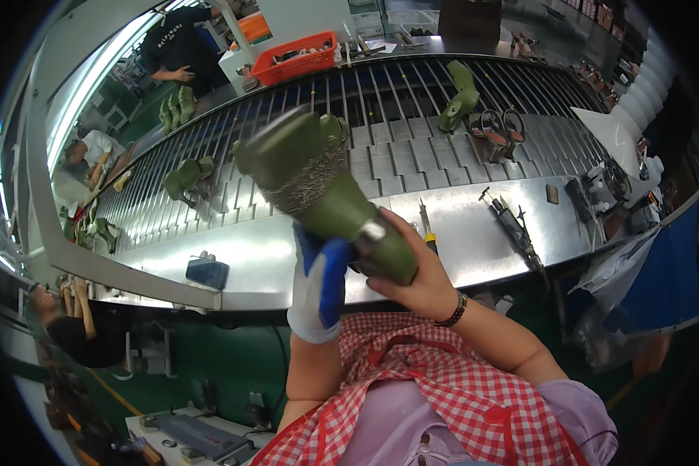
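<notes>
Both my hands hold a green shoe last [342, 203] tilted up over the near side of the metal bench. A wide glittery strap [312, 183] crosses its front part, and a shiny metallic piece [373, 231] sits near the end by my right hand. My left hand [320, 279], in a white and blue glove, closes round its underside; some of its fingers are hidden behind the last. My bare right hand [418, 268] wraps round the other end. A yellow-handled pointed tool [429, 231] lies just beyond my right hand.
A slatted conveyor [400, 147] carries green lasts [460, 97] and strappy sandals [499, 132]. On the bench lie a dark box-like object [206, 271] and a hand tool with a cord [512, 225]. A white flexible duct [637, 101] hangs at right. A red basket [295, 58] stands beyond; other people work at left.
</notes>
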Action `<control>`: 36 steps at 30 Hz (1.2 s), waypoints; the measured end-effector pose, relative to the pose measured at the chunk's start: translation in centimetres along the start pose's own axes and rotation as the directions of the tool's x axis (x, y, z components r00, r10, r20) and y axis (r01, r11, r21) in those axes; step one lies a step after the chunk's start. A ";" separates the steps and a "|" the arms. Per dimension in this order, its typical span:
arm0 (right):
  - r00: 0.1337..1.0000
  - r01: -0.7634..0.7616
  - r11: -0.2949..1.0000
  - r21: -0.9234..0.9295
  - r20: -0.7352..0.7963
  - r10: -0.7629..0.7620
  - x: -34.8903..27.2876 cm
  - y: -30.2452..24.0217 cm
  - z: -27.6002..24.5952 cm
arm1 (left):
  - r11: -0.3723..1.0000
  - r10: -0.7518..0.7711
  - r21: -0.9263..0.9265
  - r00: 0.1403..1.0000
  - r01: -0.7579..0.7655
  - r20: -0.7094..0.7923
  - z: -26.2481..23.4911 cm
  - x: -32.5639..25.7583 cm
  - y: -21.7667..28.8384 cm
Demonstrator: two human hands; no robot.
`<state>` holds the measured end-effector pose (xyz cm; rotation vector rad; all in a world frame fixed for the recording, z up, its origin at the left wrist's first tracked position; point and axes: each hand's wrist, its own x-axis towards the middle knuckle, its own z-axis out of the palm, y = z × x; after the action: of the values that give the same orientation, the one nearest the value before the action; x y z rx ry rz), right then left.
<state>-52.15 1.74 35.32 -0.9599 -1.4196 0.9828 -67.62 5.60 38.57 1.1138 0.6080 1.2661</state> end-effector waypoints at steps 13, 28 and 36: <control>0.979 -0.137 0.693 0.707 -0.007 0.201 0.0 1.5 -0.3 | 0.865 -0.161 -0.501 0.956 0.017 -0.246 -1.8 1.4 -3.8; 0.954 -0.298 0.901 0.315 0.080 0.288 -0.8 1.5 0.3 | 0.721 -0.324 -0.692 0.861 -0.044 -0.392 -2.2 3.0 -1.5; 0.977 -0.215 0.925 0.313 0.077 0.201 -1.6 1.4 1.3 | 0.837 -0.267 -0.546 0.839 -0.042 -0.474 -3.8 3.3 -2.1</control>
<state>-53.33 0.66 33.39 -0.8604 -1.1607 1.3541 -69.14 10.12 35.88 0.2295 0.6581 1.5247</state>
